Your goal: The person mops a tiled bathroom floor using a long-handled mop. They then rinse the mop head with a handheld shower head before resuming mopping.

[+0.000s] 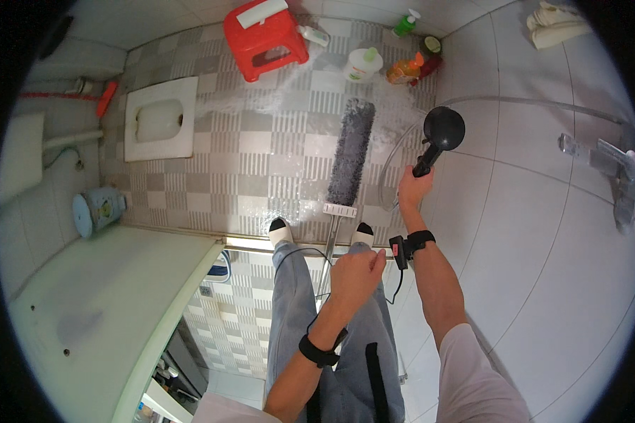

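My right hand (416, 186) is closed around the handle of a black shower head (444, 129), held over the right part of the tiled floor. My left hand (358, 276) is a closed fist above my legs; what it grips, if anything, is hidden. A mop (351, 151) with a long fluffy grey head and a white end bracket lies on the wet floor ahead of my feet. Its metal pole (332, 240) runs back between my feet and passes out of sight beneath my left hand and wrist.
A red stool (266, 42), a white bottle (363, 65) and an orange spray bottle (405, 69) stand by the far wall. A squat toilet (160, 118) is set at left. A hose (522, 101) runs to the tap (617, 162); a pale door (113, 303) stands at lower left.
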Available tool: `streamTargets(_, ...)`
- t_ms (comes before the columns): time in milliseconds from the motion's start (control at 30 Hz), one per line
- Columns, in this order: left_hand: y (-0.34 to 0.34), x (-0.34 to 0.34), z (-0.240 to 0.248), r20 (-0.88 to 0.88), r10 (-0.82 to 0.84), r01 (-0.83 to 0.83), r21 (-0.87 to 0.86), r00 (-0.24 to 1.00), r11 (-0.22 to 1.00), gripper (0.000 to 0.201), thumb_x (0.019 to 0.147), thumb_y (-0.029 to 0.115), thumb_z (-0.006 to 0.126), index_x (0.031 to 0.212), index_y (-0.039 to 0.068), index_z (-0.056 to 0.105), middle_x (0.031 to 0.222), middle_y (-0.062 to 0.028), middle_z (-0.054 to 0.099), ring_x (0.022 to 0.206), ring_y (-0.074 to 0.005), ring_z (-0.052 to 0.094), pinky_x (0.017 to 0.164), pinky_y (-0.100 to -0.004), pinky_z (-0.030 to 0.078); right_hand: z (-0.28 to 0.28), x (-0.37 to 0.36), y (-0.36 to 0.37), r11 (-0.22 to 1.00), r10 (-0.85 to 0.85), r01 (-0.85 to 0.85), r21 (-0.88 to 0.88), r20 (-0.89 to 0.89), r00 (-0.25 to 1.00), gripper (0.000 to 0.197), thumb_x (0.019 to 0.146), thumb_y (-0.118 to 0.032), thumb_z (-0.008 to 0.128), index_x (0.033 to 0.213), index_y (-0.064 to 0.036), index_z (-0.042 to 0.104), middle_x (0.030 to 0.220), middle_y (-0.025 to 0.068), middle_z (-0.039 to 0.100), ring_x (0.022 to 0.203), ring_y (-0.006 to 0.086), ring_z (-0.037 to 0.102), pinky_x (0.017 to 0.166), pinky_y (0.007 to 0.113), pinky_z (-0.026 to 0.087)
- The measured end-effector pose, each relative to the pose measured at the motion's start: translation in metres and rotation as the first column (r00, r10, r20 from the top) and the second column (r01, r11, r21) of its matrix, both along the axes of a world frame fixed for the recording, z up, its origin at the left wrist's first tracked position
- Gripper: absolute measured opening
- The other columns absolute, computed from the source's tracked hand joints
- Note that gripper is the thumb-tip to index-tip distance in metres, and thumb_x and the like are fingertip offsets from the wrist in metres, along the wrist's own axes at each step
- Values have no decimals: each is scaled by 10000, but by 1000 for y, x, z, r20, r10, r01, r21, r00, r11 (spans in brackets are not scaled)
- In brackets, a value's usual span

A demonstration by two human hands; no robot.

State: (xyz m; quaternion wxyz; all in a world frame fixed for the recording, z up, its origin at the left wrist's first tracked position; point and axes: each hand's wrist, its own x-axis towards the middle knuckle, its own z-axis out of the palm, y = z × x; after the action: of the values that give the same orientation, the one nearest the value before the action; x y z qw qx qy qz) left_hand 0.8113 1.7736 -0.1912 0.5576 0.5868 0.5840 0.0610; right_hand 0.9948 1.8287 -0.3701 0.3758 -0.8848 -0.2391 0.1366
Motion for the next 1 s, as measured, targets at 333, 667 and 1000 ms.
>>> streamTargets(333, -27, 1, -6, -22, -159, 160, 44, 987, 986, 442, 897, 300, 499, 585, -2, 579, 499, -176, 502, 426, -300, 515, 437, -384, 400, -16, 6, -13, 998, -66, 65, -11, -190, 979, 251, 729, -41, 602, 948, 44, 514, 751, 161, 580, 639, 272, 579, 609, 371, 450)
streamTargets(667, -40, -5, -19, -115, -187, 188, -3, 976, 982, 465, 914, 297, 454, 610, -30, 581, 554, -218, 543, 529, -380, 566, 504, -451, 451, -10, 4, -29, 996, 70, -80, -42, -197, 978, 208, 739, -43, 598, 906, 44, 509, 688, 138, 559, 581, 230, 540, 567, 348, 437)
streamTargets(1000, -55, -5, -22, -104, -252, 237, -136, 962, 962, 503, 946, 320, 380, 657, -38, 581, 607, -241, 559, 587, -408, 573, 554, -475, 457, -4, -5, -38, 997, 70, -73, -8, -178, 981, 151, 750, -34, 571, 851, 43, 489, 637, 108, 524, 539, 186, 491, 519, 318, 403)
